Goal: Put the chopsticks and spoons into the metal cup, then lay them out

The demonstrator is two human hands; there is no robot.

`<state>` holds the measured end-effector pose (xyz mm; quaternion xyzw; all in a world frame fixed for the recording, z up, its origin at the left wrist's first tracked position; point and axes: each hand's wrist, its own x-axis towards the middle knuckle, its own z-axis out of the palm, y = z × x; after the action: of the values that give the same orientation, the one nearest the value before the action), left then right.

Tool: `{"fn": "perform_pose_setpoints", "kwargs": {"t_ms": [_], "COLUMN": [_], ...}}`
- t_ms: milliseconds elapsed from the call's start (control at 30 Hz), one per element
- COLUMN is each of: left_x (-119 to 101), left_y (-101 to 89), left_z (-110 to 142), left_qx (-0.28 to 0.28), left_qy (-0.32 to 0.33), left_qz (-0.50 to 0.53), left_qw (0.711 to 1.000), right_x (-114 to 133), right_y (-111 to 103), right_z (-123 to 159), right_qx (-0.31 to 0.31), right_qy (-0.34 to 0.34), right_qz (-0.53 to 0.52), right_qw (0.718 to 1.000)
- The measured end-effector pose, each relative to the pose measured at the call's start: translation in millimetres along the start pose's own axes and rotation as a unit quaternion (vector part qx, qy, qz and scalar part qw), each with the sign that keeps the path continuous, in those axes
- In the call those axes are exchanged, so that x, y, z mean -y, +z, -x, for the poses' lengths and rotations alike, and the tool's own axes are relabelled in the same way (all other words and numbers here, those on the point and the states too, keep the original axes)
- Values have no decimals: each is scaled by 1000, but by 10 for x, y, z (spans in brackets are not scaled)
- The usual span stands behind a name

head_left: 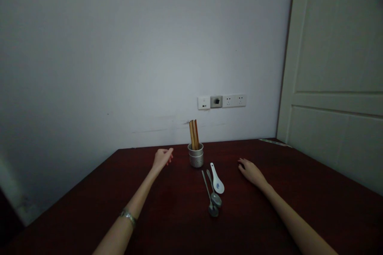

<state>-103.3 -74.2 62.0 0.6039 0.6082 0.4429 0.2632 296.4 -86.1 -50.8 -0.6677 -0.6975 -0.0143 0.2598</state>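
My left hand (163, 158) rests on its side on the table, left of a metal holder. The thumb points out and the loosely curled fingers sit a little apart from it, with nothing seen between them. The perforated metal holder (196, 160) stands upright with several wooden chopsticks (194, 135) in it. Palm down, my right hand (250, 170) lies on the table to the right, its fingers loosely extended. Between the hands lie a white ceramic spoon (218, 185) with a blue mark and two metal spoons (216, 200), (213, 210), whose bowls are close together.
The dark red table (167, 223) reaches back to a pale wall (149, 67). Sockets and switches (234, 101) are set in the wall above its rear edge. A cream panelled door (335, 67) stands on the right. A flat strip (274, 142) lies at the back right.
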Motion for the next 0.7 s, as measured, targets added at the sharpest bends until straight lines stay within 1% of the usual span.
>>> {"fn": "perform_pose_setpoints", "kwargs": {"t_ms": [67, 100, 133, 200, 300, 400, 467, 533, 600, 700], "left_x": [-192, -273, -338, -410, -384, -292, -252, -242, -254, -290], "left_y": [69, 119, 179, 320, 549, 743, 838, 908, 963, 1027], "left_z": [115, 180, 246, 373, 517, 583, 597, 603, 611, 637], "left_qx": [1, 17, 45, 121, 218, 277, 307, 328, 332, 320], "left_qy": [23, 29, 32, 33, 45, 44, 31, 18, 15, 17], "left_qz": [-54, -83, -108, -136, -133, -106, -119, -158, -197, -251], "left_qw": [998, 996, 993, 983, 966, 954, 944, 931, 922, 913], "right_x": [13, 20, 28, 40, 47, 36, 25, 16, 12, 15], "right_y": [-10, -16, -22, -33, -39, -32, -25, -18, -14, -17], "right_z": [9, 15, 20, 28, 31, 25, 19, 15, 14, 19], "right_qx": [3, 3, 4, 6, 8, 6, 4, 2, 1, -1], "right_qy": [2, 3, 4, 2, 2, 4, 2, 1, 1, -3], "right_qz": [9, 12, 13, 15, 18, 14, 7, 1, -2, -1], "right_qw": [1000, 1000, 1000, 1000, 1000, 1000, 1000, 1000, 1000, 1000]}}
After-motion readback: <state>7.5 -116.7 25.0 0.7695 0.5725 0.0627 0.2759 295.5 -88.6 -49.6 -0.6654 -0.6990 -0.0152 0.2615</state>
